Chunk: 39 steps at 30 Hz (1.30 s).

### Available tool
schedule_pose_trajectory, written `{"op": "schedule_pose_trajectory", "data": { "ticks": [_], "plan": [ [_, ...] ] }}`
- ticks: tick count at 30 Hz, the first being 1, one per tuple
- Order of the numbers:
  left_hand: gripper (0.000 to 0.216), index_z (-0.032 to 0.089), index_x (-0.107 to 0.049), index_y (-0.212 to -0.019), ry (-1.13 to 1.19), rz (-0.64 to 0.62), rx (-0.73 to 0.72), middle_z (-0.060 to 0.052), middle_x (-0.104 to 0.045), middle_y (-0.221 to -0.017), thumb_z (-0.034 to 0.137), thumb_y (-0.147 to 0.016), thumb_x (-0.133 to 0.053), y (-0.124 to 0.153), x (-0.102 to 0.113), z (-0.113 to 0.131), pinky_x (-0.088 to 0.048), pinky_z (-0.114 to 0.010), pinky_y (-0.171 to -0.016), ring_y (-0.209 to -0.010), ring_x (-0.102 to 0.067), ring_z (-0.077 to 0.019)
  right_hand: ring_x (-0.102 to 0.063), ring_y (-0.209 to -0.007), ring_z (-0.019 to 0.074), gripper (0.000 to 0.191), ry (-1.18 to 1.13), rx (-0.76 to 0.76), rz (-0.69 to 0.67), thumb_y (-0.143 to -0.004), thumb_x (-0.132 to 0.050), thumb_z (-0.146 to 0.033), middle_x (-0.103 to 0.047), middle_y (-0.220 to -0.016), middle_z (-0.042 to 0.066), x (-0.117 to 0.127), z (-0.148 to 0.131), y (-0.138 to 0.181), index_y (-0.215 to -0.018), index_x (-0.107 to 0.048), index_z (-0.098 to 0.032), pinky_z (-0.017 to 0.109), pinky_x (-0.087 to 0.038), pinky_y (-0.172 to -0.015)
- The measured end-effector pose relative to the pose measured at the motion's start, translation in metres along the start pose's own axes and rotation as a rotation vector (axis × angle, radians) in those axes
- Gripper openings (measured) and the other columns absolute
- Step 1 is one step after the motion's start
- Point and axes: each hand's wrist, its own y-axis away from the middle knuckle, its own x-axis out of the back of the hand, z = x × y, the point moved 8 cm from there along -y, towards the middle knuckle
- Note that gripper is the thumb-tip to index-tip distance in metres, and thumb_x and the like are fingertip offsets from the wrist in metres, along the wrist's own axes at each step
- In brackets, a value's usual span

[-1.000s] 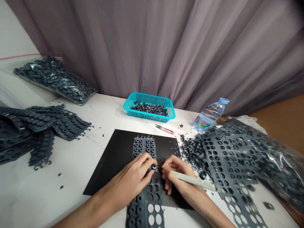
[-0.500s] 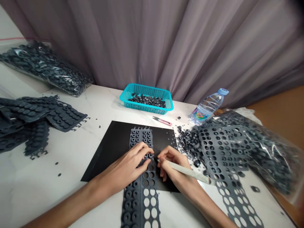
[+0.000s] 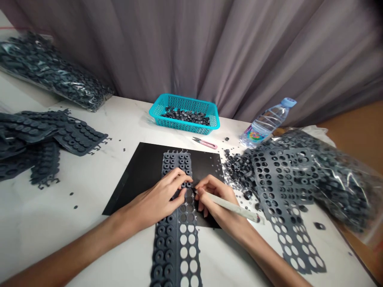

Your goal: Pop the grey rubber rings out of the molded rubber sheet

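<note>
A long dark grey rubber sheet [image 3: 188, 239] lies lengthwise before me, its far part on a black mat [image 3: 131, 175]. Rows of ringed round pieces fill its left side and far end; the near right side has open holes. My left hand [image 3: 167, 193] rests across the sheet, fingers bent, thumb and forefinger gripping at a ringed piece by the right column. My right hand [image 3: 217, 195] is closed around a pale pen-shaped tool [image 3: 231, 206]. The tool's tip points left at the sheet's right edge, close to the left fingertips. Exact contact at the tip is too small to make out.
Behind the mat stand a turquoise basket [image 3: 155, 109] of small dark pieces and pink-handled snips [image 3: 205, 143]. Loose pieces [image 3: 239, 167], a holed sheet [image 3: 273, 187], a water bottle [image 3: 266, 123] and a filled bag [image 3: 344, 191] lie right. More sheets [image 3: 80, 137] and another bag [image 3: 56, 75] are left.
The whole view has shifted, so the table things sit higher in the picture. Both hands keep nearly the same place on the sheet, the right still holding the tool.
</note>
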Motion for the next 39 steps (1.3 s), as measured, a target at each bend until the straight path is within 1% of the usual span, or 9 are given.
{"op": "schedule_pose_trajectory", "data": {
  "ticks": [11, 17, 23, 26, 28, 30, 32, 35, 39],
  "plan": [
    [0.03, 0.024, -0.053, -0.133, -0.013, -0.011, 0.003, -0.004, -0.056, -0.126, 0.02, -0.105, -0.046, 0.002, 0.003, 0.004, -0.05, -0.038, -0.104, -0.114, -0.063, -0.0203, -0.058, -0.053, 0.0096, 0.003, -0.04, -0.004, -0.001, -0.092, -0.061, -0.018, -0.064, -0.068, -0.005, -0.002, -0.002, -0.002, -0.093, -0.06, -0.021, 0.018, -0.047, -0.047],
    [0.029, 0.023, -0.054, -0.132, -0.047, 0.011, -0.023, -0.005, -0.058, -0.124, 0.019, -0.105, -0.047, 0.001, 0.005, 0.007, -0.052, -0.037, -0.103, -0.114, -0.064, -0.0208, -0.056, -0.05, 0.0094, 0.002, -0.013, -0.003, 0.0, -0.092, -0.06, -0.02, -0.064, -0.066, -0.004, -0.002, -0.004, -0.002, -0.091, -0.059, -0.021, 0.018, -0.045, -0.045],
    [0.02, 0.02, -0.06, -0.122, -0.279, 0.024, -0.151, -0.007, -0.059, -0.119, 0.022, -0.11, -0.044, -0.002, 0.002, 0.019, -0.054, -0.041, -0.102, -0.112, -0.064, -0.0237, -0.054, -0.05, 0.0102, 0.005, 0.029, -0.013, 0.007, -0.093, -0.059, -0.024, -0.063, -0.066, -0.003, -0.002, -0.001, -0.002, -0.089, -0.057, -0.021, 0.019, -0.044, -0.045],
    [0.024, 0.019, -0.061, -0.119, -0.401, 0.016, -0.196, -0.007, -0.061, -0.117, 0.011, -0.108, -0.042, -0.001, -0.004, 0.023, -0.055, -0.043, -0.099, -0.111, -0.063, -0.0258, -0.052, -0.051, 0.0096, 0.008, 0.098, 0.014, 0.024, -0.094, -0.057, -0.022, -0.059, -0.062, -0.005, -0.002, -0.004, -0.001, -0.086, -0.056, -0.021, 0.019, -0.039, -0.047],
    [0.028, 0.018, -0.061, -0.118, -0.421, 0.049, -0.234, -0.008, -0.063, -0.119, 0.005, -0.105, -0.041, 0.001, -0.005, 0.025, -0.055, -0.044, -0.099, -0.112, -0.063, -0.0265, -0.05, -0.053, 0.0092, 0.012, 0.166, 0.056, 0.04, -0.094, -0.057, -0.02, -0.057, -0.062, -0.006, -0.003, -0.01, 0.001, -0.082, -0.054, -0.021, 0.02, -0.036, -0.049],
    [0.026, 0.017, -0.061, -0.116, -0.365, 0.115, -0.257, -0.008, -0.065, -0.119, 0.005, -0.106, -0.04, 0.001, -0.002, 0.025, -0.053, -0.043, -0.101, -0.112, -0.063, -0.0256, -0.05, -0.055, 0.009, 0.014, 0.208, 0.08, 0.053, -0.093, -0.058, -0.018, -0.057, -0.063, -0.006, -0.002, -0.013, 0.002, -0.08, -0.054, -0.021, 0.02, -0.035, -0.05],
    [0.022, 0.017, -0.061, -0.112, -0.241, 0.158, -0.23, -0.007, -0.066, -0.115, 0.012, -0.109, -0.041, -0.002, 0.003, 0.02, -0.052, -0.04, -0.102, -0.11, -0.063, -0.0229, -0.051, -0.055, 0.009, 0.012, 0.182, 0.057, 0.055, -0.093, -0.057, -0.017, -0.057, -0.063, -0.006, -0.001, -0.01, 0.002, -0.081, -0.055, -0.021, 0.02, -0.036, -0.049],
    [0.016, 0.02, -0.063, -0.11, -0.075, 0.111, -0.155, -0.003, -0.065, -0.11, 0.019, -0.11, -0.046, -0.007, 0.005, 0.01, -0.052, -0.035, -0.098, -0.104, -0.065, -0.0191, -0.056, -0.053, 0.0099, 0.006, 0.004, -0.004, 0.005, -0.094, -0.058, -0.021, -0.062, -0.068, -0.004, -0.002, 0.0, -0.003, -0.088, -0.057, -0.021, 0.019, -0.041, -0.046],
    [0.016, 0.024, -0.064, -0.119, -0.013, 0.057, -0.105, -0.003, -0.063, -0.115, 0.025, -0.108, -0.053, -0.005, 0.007, 0.004, -0.054, -0.035, -0.094, -0.1, -0.066, -0.0182, -0.06, -0.05, 0.0108, 0.009, -0.205, -0.007, -0.003, -0.093, -0.063, -0.027, -0.066, -0.074, -0.002, 0.001, 0.003, -0.011, -0.092, -0.057, -0.02, 0.021, -0.05, -0.043]
  ]
}}
